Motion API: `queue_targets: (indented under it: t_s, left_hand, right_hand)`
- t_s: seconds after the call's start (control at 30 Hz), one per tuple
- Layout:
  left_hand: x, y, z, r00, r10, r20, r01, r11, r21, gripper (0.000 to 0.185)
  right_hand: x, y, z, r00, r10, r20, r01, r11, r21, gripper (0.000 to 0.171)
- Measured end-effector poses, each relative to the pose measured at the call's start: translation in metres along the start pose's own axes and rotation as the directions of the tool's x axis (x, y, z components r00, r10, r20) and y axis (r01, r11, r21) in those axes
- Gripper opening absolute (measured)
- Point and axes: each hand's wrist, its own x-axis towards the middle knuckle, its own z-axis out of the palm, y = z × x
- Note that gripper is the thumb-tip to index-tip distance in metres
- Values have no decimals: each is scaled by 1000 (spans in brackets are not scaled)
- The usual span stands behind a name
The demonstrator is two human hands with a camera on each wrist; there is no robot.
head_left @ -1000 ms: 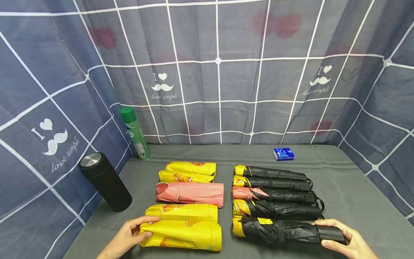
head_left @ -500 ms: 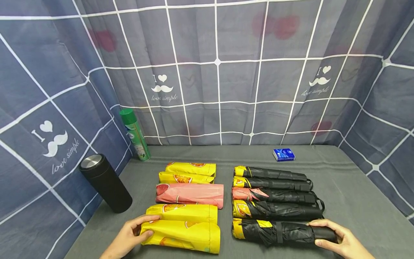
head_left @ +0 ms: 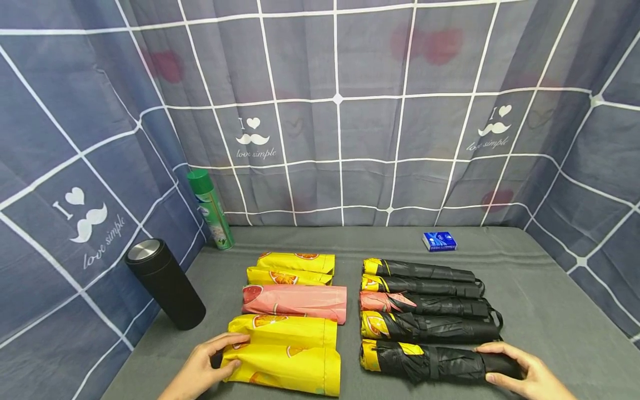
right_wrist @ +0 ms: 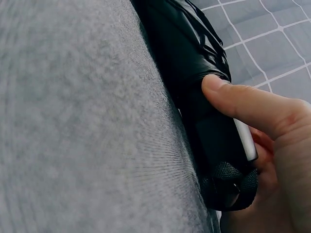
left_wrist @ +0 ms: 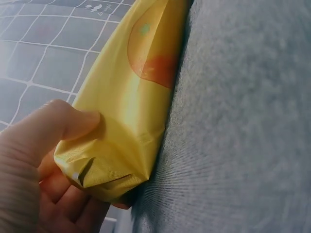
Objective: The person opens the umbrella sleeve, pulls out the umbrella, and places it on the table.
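My left hand (head_left: 202, 364) pinches the left end of the nearest yellow fruit-print umbrella sleeve (head_left: 287, 369), thumb on top in the left wrist view. Behind it lie another yellow sleeve (head_left: 300, 330), a pink one (head_left: 300, 303) and two more yellow ones at the back. On the right, my right hand (head_left: 530, 372) grips the black handle (right_wrist: 218, 141) of the nearest folded umbrella (head_left: 455, 362); a strap loop (right_wrist: 235, 184) hangs at its end. Its yellow-edged tip points left, towards the sleeves. Several more folded black umbrellas (head_left: 435, 328) lie parallel behind it, one with a pink end (head_left: 377, 301).
A black thermos (head_left: 167, 286) with a silver lid stands at the left, and a green spray can (head_left: 212, 211) in the back left corner. Towards the back right lies a small blue box (head_left: 440, 241). Checked curtains (head_left: 310, 128) enclose the grey-covered table (head_left: 555, 300).
My right hand and the umbrella handle have shifted a little left, while the umbrella's tip stays nearly in place. The left end of the nearest yellow sleeve has edged right with my left hand.
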Motion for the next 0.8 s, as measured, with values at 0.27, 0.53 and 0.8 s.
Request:
queue_targets:
  t_s: [0.27, 0.53, 0.8]
  left_hand:
    - [5, 3, -9, 999, -19, 51, 25, 992, -120, 37]
    - [18, 10, -26, 992, 110, 62, -95, 974, -207, 39]
    - [86, 51, -78, 988, 132, 75, -129, 991, -46, 39]
  right_hand:
    - [-2, -7, -5, 992, 125, 8, -125, 989, 76, 40]
    - [1, -18, -25, 986, 163, 48, -169, 945, 279, 41]
    - [58, -42, -70, 959, -283, 9, 234, 810, 538, 45]
